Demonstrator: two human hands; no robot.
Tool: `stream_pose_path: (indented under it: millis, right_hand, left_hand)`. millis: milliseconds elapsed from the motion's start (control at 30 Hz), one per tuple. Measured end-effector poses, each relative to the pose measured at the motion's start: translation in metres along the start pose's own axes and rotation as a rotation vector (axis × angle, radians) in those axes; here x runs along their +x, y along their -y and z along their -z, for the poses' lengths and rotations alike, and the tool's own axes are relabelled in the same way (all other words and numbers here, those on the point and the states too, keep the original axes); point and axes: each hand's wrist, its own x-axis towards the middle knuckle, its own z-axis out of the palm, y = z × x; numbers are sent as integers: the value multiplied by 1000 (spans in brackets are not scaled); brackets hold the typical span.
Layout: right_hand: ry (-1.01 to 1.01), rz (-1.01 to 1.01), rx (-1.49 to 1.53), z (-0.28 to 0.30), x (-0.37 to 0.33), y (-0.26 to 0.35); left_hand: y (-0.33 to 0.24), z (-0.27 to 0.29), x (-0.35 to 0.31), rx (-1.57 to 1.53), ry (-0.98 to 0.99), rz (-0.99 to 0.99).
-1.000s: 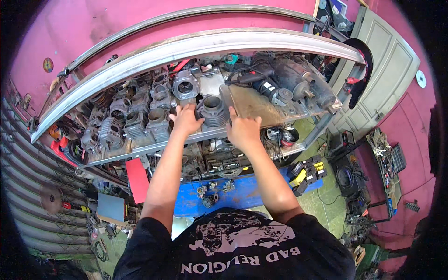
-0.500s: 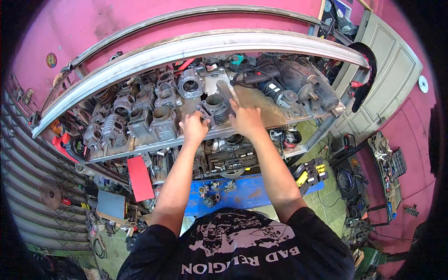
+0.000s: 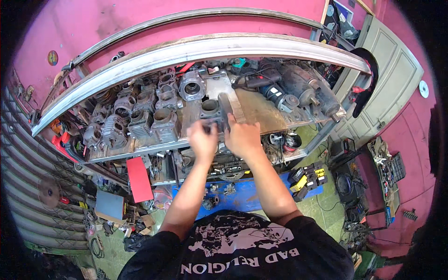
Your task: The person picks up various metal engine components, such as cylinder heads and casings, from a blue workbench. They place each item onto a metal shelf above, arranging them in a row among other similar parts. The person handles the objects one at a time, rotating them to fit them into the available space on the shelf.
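Between my hands and the pale board, a finned engine cylinder stands upright on the shelf with its round bore facing up. My left hand is at its near left side, fingers curled and smeared by motion; whether it grips anything is hidden. Close to the cylinder's near right side, my right hand has its index finger stretched forward and its fingers apart. The cylinder's lower front is partly covered by my hands. Behind it sits a grey metal casting with a large round opening.
Several engine cylinders crowd the shelf's left side. A corded power tool and a large dark metal housing lie to the right. A pale metal rail crosses above the shelf. Below are a red panel and a blue surface.
My hands have come closer together and lower, toward the shelf's front edge. The cylinder appears slightly further left and is more covered by my hands.
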Motion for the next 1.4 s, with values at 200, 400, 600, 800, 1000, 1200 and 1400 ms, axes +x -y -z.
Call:
stream_pose_path:
  millis: [200,400,600,800,1000,1200,1400]
  right_hand:
    - [-29,-11,45,-27,30,-7]
    - [95,69,36,22,-22,-5]
    - [19,-156,487,33,-79,-66]
    - [-25,-273,799,-15,-124,-127]
    - [-2,-249,905,-20,-145,-135]
    - [-59,-74,621,-19,-142,-128]
    - [-182,134,462,-42,-90,-89]
  left_hand:
    - [39,-6,27,142,118,-111]
    - [48,-8,28,153,133,-85]
    - [35,-3,0,179,-54,-330]
    - [10,-15,-11,383,172,-458]
    - [20,-24,8,467,105,-618]
    - [33,10,23,241,156,-733]
    - [53,44,35,-25,118,-549]
